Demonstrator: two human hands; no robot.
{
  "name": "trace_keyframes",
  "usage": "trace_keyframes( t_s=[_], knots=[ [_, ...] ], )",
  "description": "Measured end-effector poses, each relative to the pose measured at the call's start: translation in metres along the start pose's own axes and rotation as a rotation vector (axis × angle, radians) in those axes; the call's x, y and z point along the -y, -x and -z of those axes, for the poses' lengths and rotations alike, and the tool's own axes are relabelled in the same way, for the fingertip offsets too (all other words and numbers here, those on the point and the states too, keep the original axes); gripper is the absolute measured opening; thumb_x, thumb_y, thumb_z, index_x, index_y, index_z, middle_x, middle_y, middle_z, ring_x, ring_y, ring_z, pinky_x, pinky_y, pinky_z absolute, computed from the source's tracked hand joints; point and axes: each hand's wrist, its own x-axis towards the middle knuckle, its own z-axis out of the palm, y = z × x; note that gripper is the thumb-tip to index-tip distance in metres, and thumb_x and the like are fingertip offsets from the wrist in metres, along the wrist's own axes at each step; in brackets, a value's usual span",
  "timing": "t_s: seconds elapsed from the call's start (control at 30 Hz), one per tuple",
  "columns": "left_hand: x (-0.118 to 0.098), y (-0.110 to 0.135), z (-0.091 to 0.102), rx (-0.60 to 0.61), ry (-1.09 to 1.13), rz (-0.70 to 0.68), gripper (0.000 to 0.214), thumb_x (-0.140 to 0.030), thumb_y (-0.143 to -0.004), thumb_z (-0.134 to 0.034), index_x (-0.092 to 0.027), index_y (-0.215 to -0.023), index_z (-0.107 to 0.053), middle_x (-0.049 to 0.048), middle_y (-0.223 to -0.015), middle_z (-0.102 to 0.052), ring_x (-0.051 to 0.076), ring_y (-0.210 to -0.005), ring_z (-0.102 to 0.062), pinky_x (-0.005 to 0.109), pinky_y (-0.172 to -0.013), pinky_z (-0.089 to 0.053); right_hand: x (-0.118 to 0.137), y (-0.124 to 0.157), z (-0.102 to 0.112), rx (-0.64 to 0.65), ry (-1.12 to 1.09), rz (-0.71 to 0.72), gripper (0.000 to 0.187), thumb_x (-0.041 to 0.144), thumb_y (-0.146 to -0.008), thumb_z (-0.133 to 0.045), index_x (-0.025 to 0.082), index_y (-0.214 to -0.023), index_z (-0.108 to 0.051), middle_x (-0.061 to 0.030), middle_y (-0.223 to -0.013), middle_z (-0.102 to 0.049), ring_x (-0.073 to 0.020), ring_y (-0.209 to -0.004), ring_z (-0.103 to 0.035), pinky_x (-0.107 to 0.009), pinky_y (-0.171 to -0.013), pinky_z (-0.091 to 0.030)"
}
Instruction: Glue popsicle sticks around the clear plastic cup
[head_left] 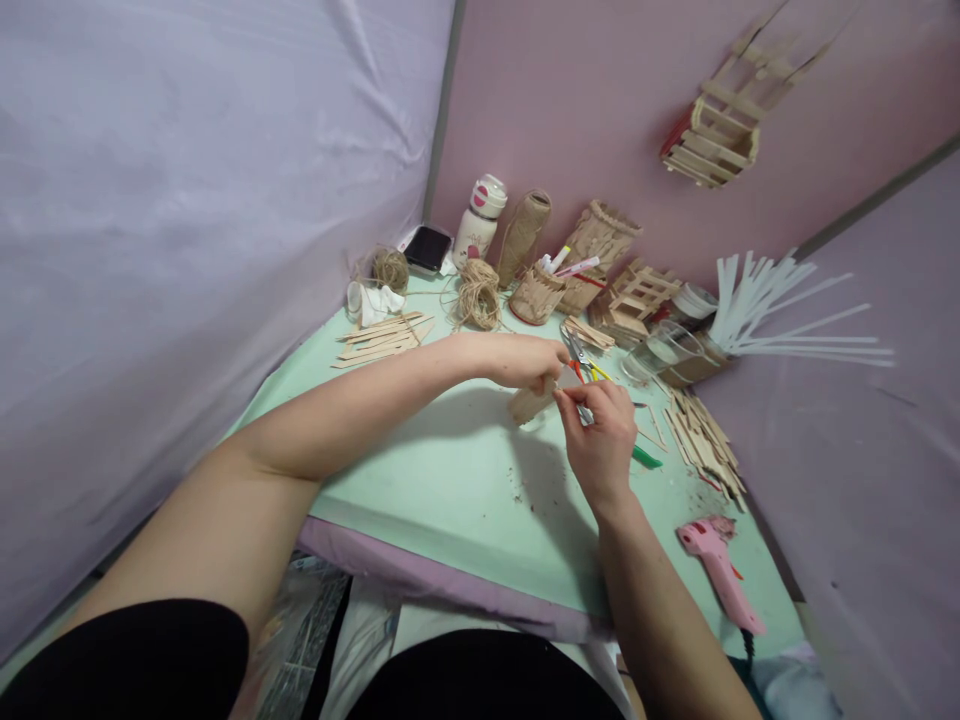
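Over the middle of the mint-green table, a small piece covered in wooden sticks (pixel 528 406) is tilted beneath my left hand (pixel 529 362). The fingers of that hand curl down onto its upper end and partly cover it. A pale, translucent edge shows beside it. Close by, my right hand (pixel 604 430) is closed in a pinch, thumb and forefinger meeting at the piece's end. Whatever the pinch holds is too small to make out. Behind the hands lie scissors with orange handles (pixel 574 368) and a yellow-handled tool (pixel 599 371).
A pink glue gun (pixel 724 575) lies at the right front. Loose wooden sticks (pixel 705 440) and white glue sticks (pixel 765 310) are on the right. Twine (pixel 478 297), a white bottle (pixel 480 220), a stick-covered pen cup (pixel 537 294) and a clear cup (pixel 660 352) stand behind.
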Motion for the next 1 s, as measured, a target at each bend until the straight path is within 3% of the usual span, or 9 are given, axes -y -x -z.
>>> trace_keyframes(
  t_s=[0.4,0.57,0.7,0.8,0.83,0.93,1.0],
  knots=[
    [0.0,0.001,0.0,0.004,0.077,0.027,0.019,-0.015,-0.08,-0.055,-0.017,-0.089,-0.071,0.0063,-0.136,-0.053,0.021,-0.098,-0.058,0.029,-0.08,-0.042,0.001,0.0,-0.002,-0.033,-0.02,0.01,0.021,0.032,-0.091,-0.057,0.021,-0.074,-0.059,-0.0016,-0.073,-0.056,-0.0193,-0.077,-0.05,-0.033,-0.076,-0.038],
    [0.0,-0.002,-0.003,-0.003,0.107,0.023,0.015,-0.022,-0.083,-0.06,-0.015,-0.09,-0.071,0.0108,-0.146,-0.044,0.021,-0.101,-0.059,0.032,-0.087,-0.043,0.001,0.001,-0.003,-0.01,0.002,-0.01,0.022,0.034,-0.092,-0.056,0.021,-0.074,-0.057,-0.0013,-0.073,-0.056,-0.0193,-0.077,-0.049,-0.034,-0.076,-0.038],
    [0.002,-0.003,-0.005,-0.008,0.124,0.011,0.014,-0.02,-0.083,-0.06,-0.013,-0.089,-0.071,0.0123,-0.144,-0.045,0.022,-0.104,-0.059,0.032,-0.09,-0.043,0.0,0.0,-0.003,-0.013,0.017,0.002,0.022,0.034,-0.092,-0.055,0.021,-0.073,-0.055,-0.0016,-0.072,-0.056,-0.0197,-0.077,-0.049,-0.034,-0.075,-0.037],
    [0.004,-0.003,-0.005,-0.016,0.15,0.002,0.016,-0.017,-0.081,-0.062,-0.016,-0.092,-0.072,0.0101,-0.142,-0.047,0.022,-0.105,-0.058,0.032,-0.092,-0.043,-0.001,0.003,-0.004,0.017,0.039,-0.026,0.019,0.039,-0.089,-0.058,0.021,-0.084,-0.057,-0.0038,-0.082,-0.06,-0.0218,-0.084,-0.052,-0.036,-0.08,-0.038],
    [0.005,-0.003,-0.005,-0.018,0.159,-0.003,0.018,-0.016,-0.08,-0.061,-0.017,-0.093,-0.073,0.0094,-0.141,-0.048,0.022,-0.105,-0.059,0.033,-0.093,-0.043,-0.001,0.004,-0.005,0.032,0.055,-0.046,0.023,0.043,-0.086,-0.062,0.021,-0.092,-0.057,-0.0056,-0.089,-0.063,-0.0236,-0.089,-0.052,-0.039,-0.082,-0.038],
    [0.006,-0.003,-0.006,-0.02,0.174,-0.015,0.019,-0.016,-0.08,-0.06,-0.017,-0.093,-0.074,0.0093,-0.141,-0.047,0.021,-0.103,-0.059,0.034,-0.095,-0.042,-0.003,0.012,-0.01,0.059,0.131,-0.084,0.06,0.049,-0.072,-0.072,0.02,-0.119,-0.049,-0.0138,-0.117,-0.059,-0.0312,-0.108,-0.049,-0.048,-0.09,-0.037],
    [0.007,-0.003,-0.007,-0.022,0.163,-0.009,0.018,-0.017,-0.081,-0.06,-0.016,-0.093,-0.074,0.0103,-0.142,-0.046,0.022,-0.106,-0.059,0.034,-0.097,-0.042,-0.002,0.017,-0.016,0.054,0.172,-0.072,0.071,0.046,-0.068,-0.073,0.02,-0.127,-0.044,-0.0173,-0.127,-0.053,-0.0342,-0.118,-0.046,-0.052,-0.094,-0.036]
  ],
)
